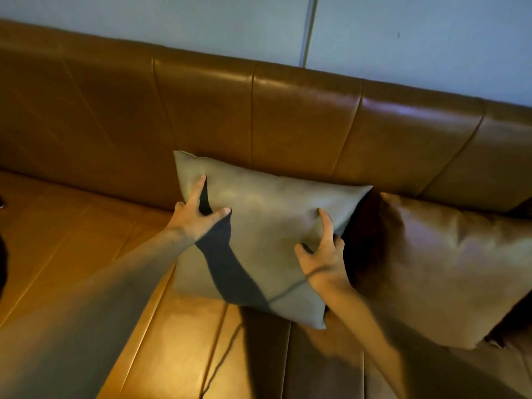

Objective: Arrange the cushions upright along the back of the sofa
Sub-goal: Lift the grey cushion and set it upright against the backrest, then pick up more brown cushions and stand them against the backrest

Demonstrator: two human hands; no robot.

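A grey-green square cushion (264, 223) stands upright on the brown leather sofa (201, 116), leaning against its backrest. My left hand (198, 217) grips the cushion's upper left edge, with the thumb on the front face. On the right edge, my right hand (324, 254) holds the cushion with its thumb and fingers pressed into the cover. A brown leather cushion (440, 269) leans on the backrest just to the right, touching or nearly touching the grey one.
The sofa seat (86, 240) stretches to the left of the grey cushion. A pale wall (403, 38) rises behind the backrest. A thin dark cord (221, 358) runs across the seat at the front.
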